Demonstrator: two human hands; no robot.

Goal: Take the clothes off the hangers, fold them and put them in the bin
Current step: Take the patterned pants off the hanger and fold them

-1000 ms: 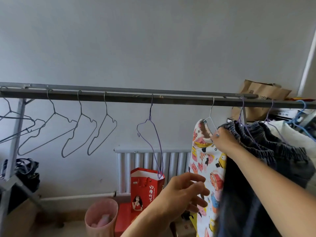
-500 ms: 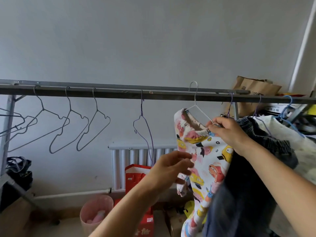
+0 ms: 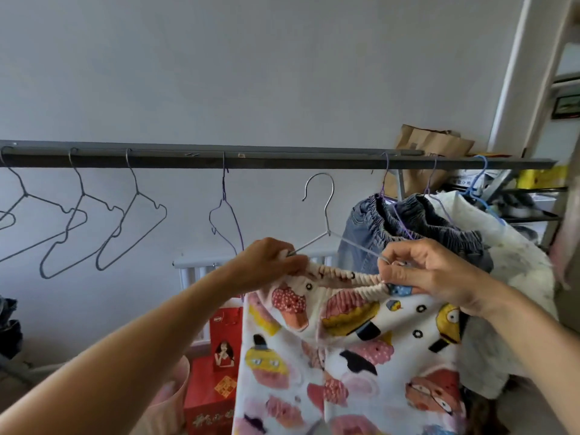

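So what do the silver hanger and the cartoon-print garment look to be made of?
The thin silver wire hanger looks like bare or coated metal: slim, bent, faintly shiny. The cartoon-print white garment seems soft fleece-like fabric, matte and fuzzy, with a gathered elastic waistband.

Cartoon-print white trousers point(image 3: 351, 346) on a silver wire hanger point(image 3: 326, 227), hook free below the rail, waistband bunched

Bare left hand point(image 3: 270, 262), bare right hand point(image 3: 420, 271). Left forearm point(image 3: 157, 334) and right forearm point(image 3: 518, 334) uncovered up to near frame edge. Clothing out of shot, can't tell what's worn.
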